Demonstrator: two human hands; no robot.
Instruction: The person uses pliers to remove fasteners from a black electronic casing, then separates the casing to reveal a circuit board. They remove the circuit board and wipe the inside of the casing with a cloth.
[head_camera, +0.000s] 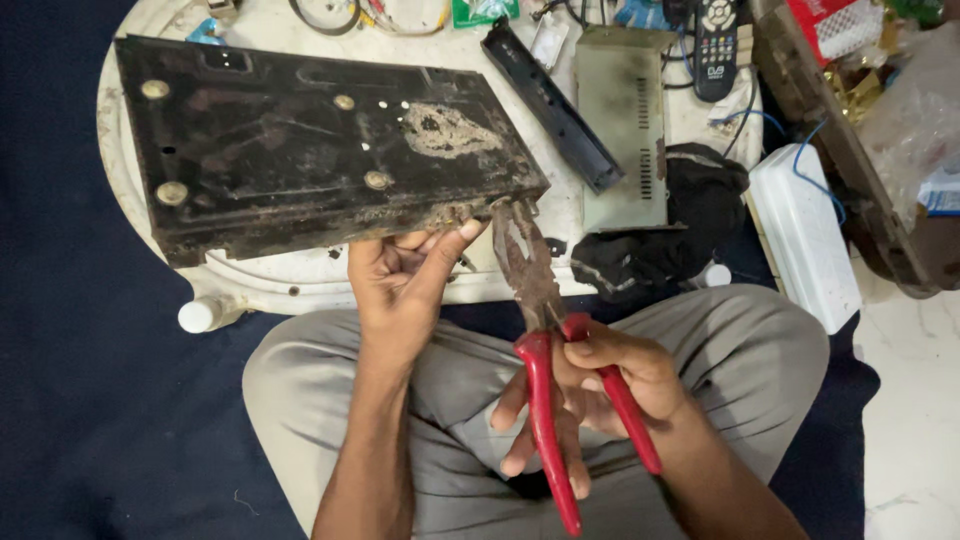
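Right hand (600, 375) grip closed on red-handled pliers (545, 330), jaws biting rusty black metal chassis (320, 140) corner at centre; left hand (400, 285) pinches chassis edge; better squeeze steady, brace firm.

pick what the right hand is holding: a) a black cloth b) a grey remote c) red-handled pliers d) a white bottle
c: the right hand grips the red-handled pliers, whose rusty nose meets the near edge of the black metal casing that the left hand steadies.
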